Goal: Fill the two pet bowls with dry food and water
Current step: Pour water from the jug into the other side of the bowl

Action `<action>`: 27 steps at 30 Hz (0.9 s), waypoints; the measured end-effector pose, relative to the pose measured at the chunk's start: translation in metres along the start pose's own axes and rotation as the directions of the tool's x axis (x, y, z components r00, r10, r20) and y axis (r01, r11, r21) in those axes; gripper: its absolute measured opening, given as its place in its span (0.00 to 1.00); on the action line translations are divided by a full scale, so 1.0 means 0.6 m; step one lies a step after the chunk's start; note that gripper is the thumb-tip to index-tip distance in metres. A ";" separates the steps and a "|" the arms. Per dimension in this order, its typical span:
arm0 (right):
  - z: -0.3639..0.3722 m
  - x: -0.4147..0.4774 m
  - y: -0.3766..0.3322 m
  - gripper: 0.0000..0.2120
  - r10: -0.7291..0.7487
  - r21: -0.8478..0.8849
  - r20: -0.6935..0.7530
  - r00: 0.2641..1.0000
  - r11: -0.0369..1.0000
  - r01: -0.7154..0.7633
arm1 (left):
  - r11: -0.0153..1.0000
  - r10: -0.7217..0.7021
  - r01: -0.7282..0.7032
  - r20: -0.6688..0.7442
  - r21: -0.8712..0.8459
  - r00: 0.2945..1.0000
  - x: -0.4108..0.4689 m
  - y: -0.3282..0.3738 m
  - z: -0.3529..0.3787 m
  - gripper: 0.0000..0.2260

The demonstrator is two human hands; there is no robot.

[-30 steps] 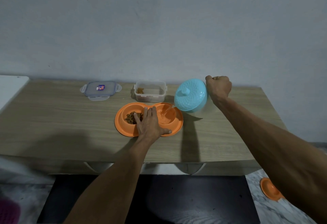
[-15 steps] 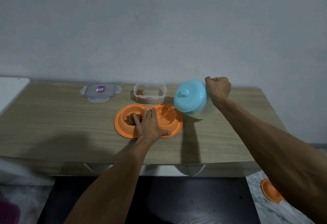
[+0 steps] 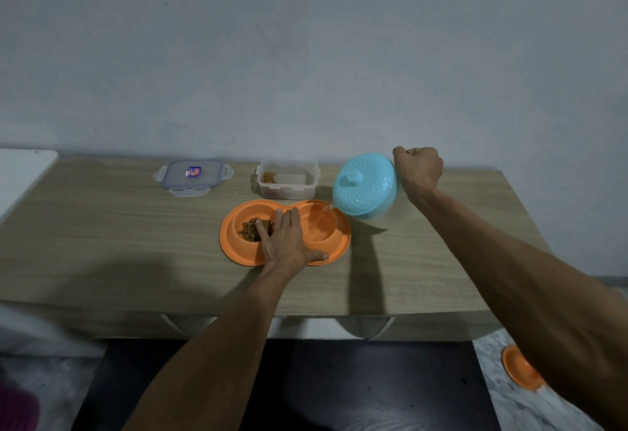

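While your left hand (image 3: 289, 243) is lying flat, fingers spread and gripping nothing, on the middle of the orange double bowl (image 3: 234, 250), your right hand (image 3: 419, 168) is closing in a fist on the far side of the blue lidded jug (image 3: 365, 185). You are tilting that jug toward the bowl, lid facing you, and a thin stream of water (image 3: 321, 218) is running from its lower edge into the right well (image 3: 319, 226). What exactly the fist is clamping on is hidden behind the jug; likely a handle, cannot tell for sure.

Dry food (image 3: 253, 228) is sitting in the left well, partly under your left fingertips. The double bowl is resting on the wooden table (image 3: 102, 243), near the middle and closer to the far edge. Just behind it, a clear plastic tub (image 3: 288, 177) is standing open with a little food left in one corner. Its lid (image 3: 193, 177), with a small sticker, is lying flat well to the left of the tub. Your left thumb is pointing right along the bowl's near rim.

Down on the floor at right, part of another orange dish (image 3: 520, 371) is showing, half hidden by your right forearm.
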State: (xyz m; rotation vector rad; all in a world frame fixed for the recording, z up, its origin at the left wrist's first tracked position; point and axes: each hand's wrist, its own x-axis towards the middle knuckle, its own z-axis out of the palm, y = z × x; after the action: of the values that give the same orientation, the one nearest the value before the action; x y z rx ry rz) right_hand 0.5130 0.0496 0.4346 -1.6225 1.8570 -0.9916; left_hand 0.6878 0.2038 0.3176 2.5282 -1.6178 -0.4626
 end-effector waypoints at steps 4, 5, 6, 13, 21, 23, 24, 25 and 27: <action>0.002 0.002 0.002 0.19 0.007 0.017 0.004 1.000 1.000 -0.008 | 1.000 0.002 -0.002 -0.004 -0.009 1.000 0.000 -0.001 0.000 0.57; 0.002 0.002 0.003 0.19 0.014 0.032 0.006 1.000 0.999 -0.014 | 1.000 0.005 -0.005 -0.006 -0.012 1.000 0.000 -0.001 0.000 0.57; 0.003 0.003 0.005 0.19 0.025 0.049 0.009 1.000 0.998 -0.026 | 1.000 0.007 -0.007 -0.007 -0.014 1.000 -0.001 -0.001 -0.001 0.57; 0.004 0.006 0.018 0.17 0.128 0.160 0.017 0.992 0.979 -0.129 | 1.000 0.007 -0.008 -0.006 -0.021 1.000 -0.002 0.000 -0.002 0.57; 0.013 0.018 0.041 0.18 0.239 0.264 0.045 0.970 0.934 -0.242 | 0.999 0.009 -0.010 -0.017 -0.037 1.000 -0.001 -0.002 0.002 0.57; 0.016 0.024 0.048 0.17 0.277 0.281 0.055 0.959 0.918 -0.281 | 0.999 0.012 -0.013 -0.024 -0.042 1.000 -0.001 -0.003 0.003 0.57; 0.017 0.027 0.051 0.16 0.298 0.290 0.061 0.953 0.908 -0.302 | 0.999 0.013 -0.014 -0.026 -0.046 1.000 -0.001 -0.004 0.004 0.57; 0.019 0.030 0.054 0.16 0.318 0.303 0.067 0.946 0.897 -0.323 | 0.999 0.013 -0.014 -0.025 -0.049 1.000 0.000 -0.004 0.004 0.57; 0.023 0.036 0.060 0.14 0.349 0.328 0.080 0.934 0.876 -0.355 | 0.999 0.011 -0.012 -0.023 -0.051 1.000 0.000 -0.003 0.003 0.57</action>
State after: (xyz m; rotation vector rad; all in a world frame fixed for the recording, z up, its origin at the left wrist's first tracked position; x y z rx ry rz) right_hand 0.4966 0.0271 0.4004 -1.0424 1.7676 -1.0539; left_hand 0.6891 0.2046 0.3155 2.4771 -1.5913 -0.4663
